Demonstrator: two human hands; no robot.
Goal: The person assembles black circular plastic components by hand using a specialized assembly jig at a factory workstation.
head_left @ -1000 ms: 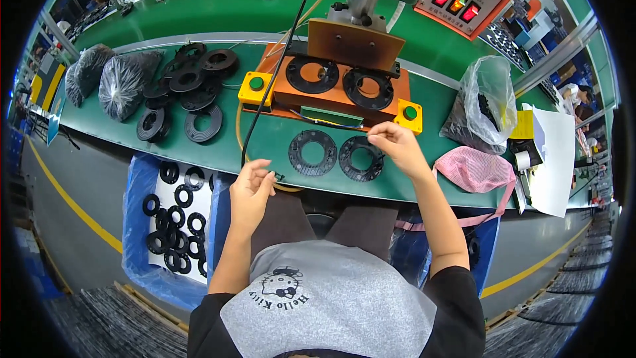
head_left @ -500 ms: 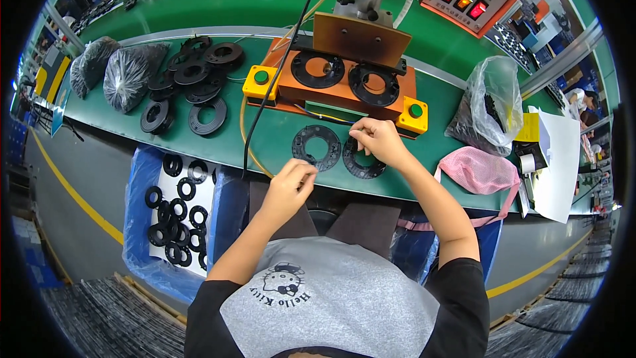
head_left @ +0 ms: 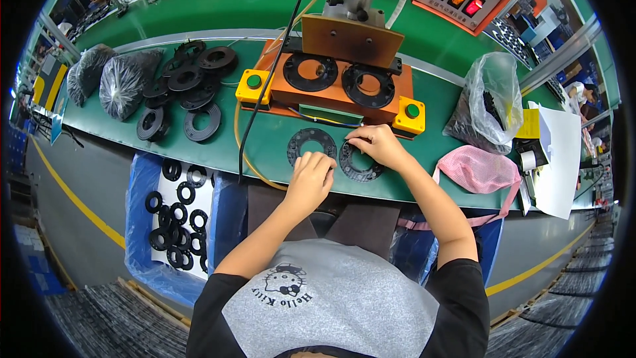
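Two flat black plastic rings lie side by side on the green bench in front of me. Over the near right edge of the left ring (head_left: 310, 134) is my left hand (head_left: 311, 178), its fingers drawn together in a pinch. My right hand (head_left: 377, 146) pinches at the upper edge of the right ring (head_left: 361, 174). Whatever is between the fingertips of either hand is too small or hidden to make out. Just beyond stands a press with an orange base (head_left: 331, 107); two more black rings, a left one (head_left: 291, 73) and a right one (head_left: 371, 98), sit on it under a brown plate (head_left: 351, 41).
Yellow boxes with green buttons, left (head_left: 254, 93) and right (head_left: 409, 119), flank the press. Stacked black rings (head_left: 202, 122) and plastic bags (head_left: 126, 86) stand left. A blue-lined bin (head_left: 139, 238) holds several rings. Right are a clear bag (head_left: 487, 106) and pink pouch (head_left: 477, 169). A black cable (head_left: 255, 109) hangs nearby.
My left hand has moved up and right, from beside the left ring to over its near right edge. My right hand stays pinched at the right ring. The whole view has shifted slightly.
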